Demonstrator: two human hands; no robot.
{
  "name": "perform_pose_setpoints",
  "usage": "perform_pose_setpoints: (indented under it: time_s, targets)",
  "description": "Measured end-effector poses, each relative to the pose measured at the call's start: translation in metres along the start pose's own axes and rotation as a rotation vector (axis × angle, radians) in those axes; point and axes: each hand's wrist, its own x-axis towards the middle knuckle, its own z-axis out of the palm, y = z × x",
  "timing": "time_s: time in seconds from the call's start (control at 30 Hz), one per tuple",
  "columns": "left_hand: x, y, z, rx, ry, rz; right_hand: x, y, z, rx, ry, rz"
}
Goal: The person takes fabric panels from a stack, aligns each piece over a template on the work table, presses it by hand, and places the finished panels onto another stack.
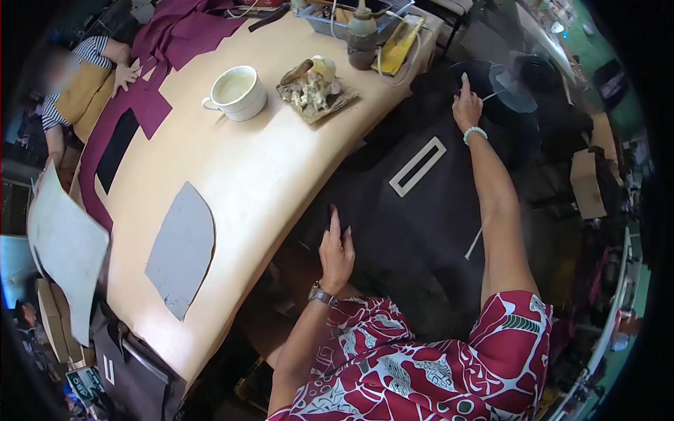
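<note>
In the head view, we see our left hand (337, 259) near the long right edge of the tan tabletop (246, 168). It is let go and empty, with the first finger sticking out. A watch (323, 295) is on that wrist. Our right hand (467, 109) is farther up, past the top part of that edge, over the far end of the big dark sheet (414, 231). Its first finger is straight and the others are bent, but we cannot tell if they pinch the sheet. A pale green bead bracelet (475, 134) is on that wrist. The dark sheet lies beside the tabletop, in front of us. On it, between our hands, is a white frame (399, 188) with a long slot, lying at a slant. On the tabletop, a gray curved piece (181, 242) lies flat nearer the bottom end. Farther up are a white cup (240, 105) with something pale in it, and next to it a board (309, 112) piled with lumpy pale stuff. By the top right corner we see a dark jar (361, 45), a blue basket (330, 27) and a yellow thing (401, 45). Purple-red cloth (151, 105) lies along the left edge. There, another person (88, 98) in a yellow top and striped sleeves has one hand spread on the cloth. A big pale sheet (67, 242) is by that person's other hand.
</note>
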Motion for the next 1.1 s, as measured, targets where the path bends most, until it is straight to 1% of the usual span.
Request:
perform_pose_setpoints:
  time_s: [0.07, 0.17, 0.23, 0.27, 0.3, 0.37, 0.47, 0.57, 0.6, 0.63, 0.7, 0.73, 0.83, 0.87, 0.97, 1.03, 1.1]
  targets:
    - [0.008, -0.001, 0.001, -0.091, -0.118, -0.244, 0.002, -0.006, 0.019, -0.017, -0.051, 0.050]
    - [0.003, -0.016, 0.012, 0.072, 0.053, 0.011, -0.001, -0.011, 0.028, -0.061, -0.104, 0.082]
    - [0.007, -0.023, 0.014, 0.171, 0.102, 0.093, 0.000, -0.020, 0.039, -0.056, -0.116, 0.094]
    - [0.009, -0.026, 0.012, 0.181, 0.064, 0.029, 0.001, -0.024, 0.040, -0.054, -0.180, 0.122]
    - [0.011, -0.028, 0.011, 0.193, 0.024, -0.035, 0.002, -0.025, 0.047, -0.076, -0.188, 0.122]
    - [0.012, -0.031, 0.007, 0.128, -0.179, -0.371, 0.001, -0.025, 0.061, -0.124, -0.203, 0.120]
    - [0.020, -0.029, 0.003, 0.098, -0.214, -0.418, -0.002, -0.034, 0.060, -0.230, -0.248, 0.135]
    - [0.017, -0.035, 0.004, -0.098, -0.102, -0.407, -0.007, -0.031, 0.071, -0.275, -0.063, 0.093]
    - [0.015, -0.040, 0.004, -0.063, -0.061, -0.338, -0.006, -0.039, 0.059, -0.262, -0.117, 0.152]
    - [0.009, -0.043, 0.001, -0.031, -0.022, -0.273, -0.011, -0.047, 0.048, -0.182, -0.064, 0.214]
    - [-0.003, -0.047, -0.010, -0.023, -0.020, -0.196, -0.016, -0.059, 0.031, -0.010, 0.055, 0.336]
    - [-0.013, -0.042, -0.023, -0.046, -0.057, -0.194, -0.020, -0.065, 0.023, 0.080, 0.107, 0.373]
    - [-0.039, -0.020, -0.061, -0.083, -0.158, -0.239, -0.039, -0.087, -0.020, 0.337, 0.244, 0.251]
    - [-0.046, -0.010, -0.072, -0.088, -0.191, -0.255, -0.048, -0.097, -0.037, 0.360, 0.293, 0.176]
    - [-0.064, 0.022, -0.097, -0.153, -0.003, -0.075, -0.070, -0.140, -0.078, 0.445, 0.456, -0.051]
    - [-0.071, 0.035, -0.115, -0.107, 0.081, 0.008, -0.085, -0.187, -0.107, 0.555, 0.494, -0.150]
    - [-0.072, 0.039, -0.140, -0.008, 0.167, 0.086, -0.106, -0.242, -0.137, 0.685, 0.470, -0.243]
